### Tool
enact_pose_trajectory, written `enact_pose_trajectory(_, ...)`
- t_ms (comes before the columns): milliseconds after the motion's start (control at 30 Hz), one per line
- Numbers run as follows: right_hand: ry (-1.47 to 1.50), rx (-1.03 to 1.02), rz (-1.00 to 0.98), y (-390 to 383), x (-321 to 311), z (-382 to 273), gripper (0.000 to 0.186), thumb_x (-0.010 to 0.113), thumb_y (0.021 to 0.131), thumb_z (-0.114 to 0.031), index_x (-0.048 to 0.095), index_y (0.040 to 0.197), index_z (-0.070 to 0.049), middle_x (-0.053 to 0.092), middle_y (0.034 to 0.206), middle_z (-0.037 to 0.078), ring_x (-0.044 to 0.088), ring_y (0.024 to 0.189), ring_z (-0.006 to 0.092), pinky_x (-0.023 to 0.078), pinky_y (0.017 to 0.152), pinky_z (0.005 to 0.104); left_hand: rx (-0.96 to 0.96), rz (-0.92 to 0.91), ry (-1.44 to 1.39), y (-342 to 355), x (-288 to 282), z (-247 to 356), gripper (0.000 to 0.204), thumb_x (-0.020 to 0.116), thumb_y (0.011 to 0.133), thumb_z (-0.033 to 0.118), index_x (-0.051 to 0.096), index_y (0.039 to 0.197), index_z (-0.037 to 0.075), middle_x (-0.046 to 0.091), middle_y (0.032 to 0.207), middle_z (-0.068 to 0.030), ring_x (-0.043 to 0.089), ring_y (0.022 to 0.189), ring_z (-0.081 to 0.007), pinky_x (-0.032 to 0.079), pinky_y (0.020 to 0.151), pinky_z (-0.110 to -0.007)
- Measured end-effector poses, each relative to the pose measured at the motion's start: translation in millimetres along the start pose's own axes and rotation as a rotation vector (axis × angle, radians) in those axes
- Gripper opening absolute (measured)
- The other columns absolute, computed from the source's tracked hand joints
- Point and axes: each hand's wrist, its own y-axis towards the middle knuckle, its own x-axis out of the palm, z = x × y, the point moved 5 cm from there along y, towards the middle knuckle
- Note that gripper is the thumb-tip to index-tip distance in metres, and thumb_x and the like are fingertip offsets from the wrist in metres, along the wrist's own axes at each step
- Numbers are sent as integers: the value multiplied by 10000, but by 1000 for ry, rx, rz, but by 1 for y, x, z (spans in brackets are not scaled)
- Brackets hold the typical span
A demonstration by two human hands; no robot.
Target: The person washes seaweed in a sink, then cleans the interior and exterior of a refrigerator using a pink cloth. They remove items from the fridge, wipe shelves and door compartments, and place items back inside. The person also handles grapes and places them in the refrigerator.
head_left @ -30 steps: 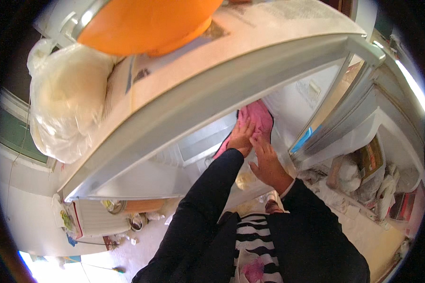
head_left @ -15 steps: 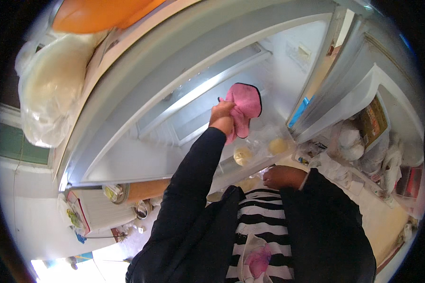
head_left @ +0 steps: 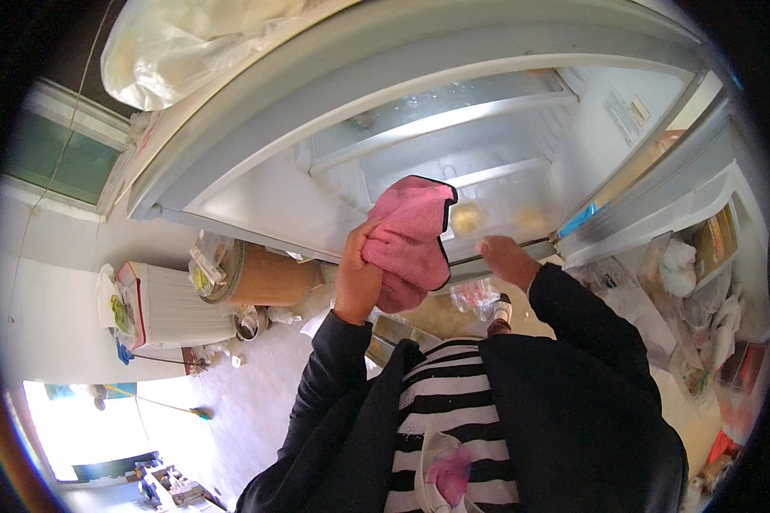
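My left hand [head_left: 359, 278] is closed on a folded pink cloth [head_left: 411, 231] with black edging, in front of the open fridge [head_left: 274, 197]. My right hand [head_left: 509, 261] is to the right of the cloth, near the fridge's front lower edge; its fingers are bent and slightly blurred, so their grip is unclear. Inside the fridge are a glass shelf [head_left: 436, 91] and pale yellow round items [head_left: 464, 218] at the bottom.
The open door [head_left: 684, 150] on the right has bins with bags [head_left: 678, 269]. A plastic bag [head_left: 188, 51] lies on the fridge top. At left are a brown bin [head_left: 265, 278], a white ribbed container [head_left: 175, 303] and a window [head_left: 64, 145].
Both hands were on the cloth inside the fridge; my left hand has drawn it down and left toward me. My right hand let go, dropped, then moved slightly up. The view has shifted.
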Motion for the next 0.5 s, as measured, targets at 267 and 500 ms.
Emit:
enact_pose_trajectory(267,-72,93,214,98,-8,38,272,450,903,-159,629,788,11,645,836,247,626,822,425,489,767,509,133,-20,119,1,12,33,404,499,894,-18,543,1291,43,557,1297,-105,506,1222,-217,361,1070,-321)
enact_pose_trajectory(500,73,-72,462,97,31,72,259,465,914,-215,583,825,-1,570,797,202,557,813,447,467,739,478,325,-25,189,14,32,62,458,529,776,-110,588,1203,46,520,1330,-149,471,1273,-313,344,1094,-369)
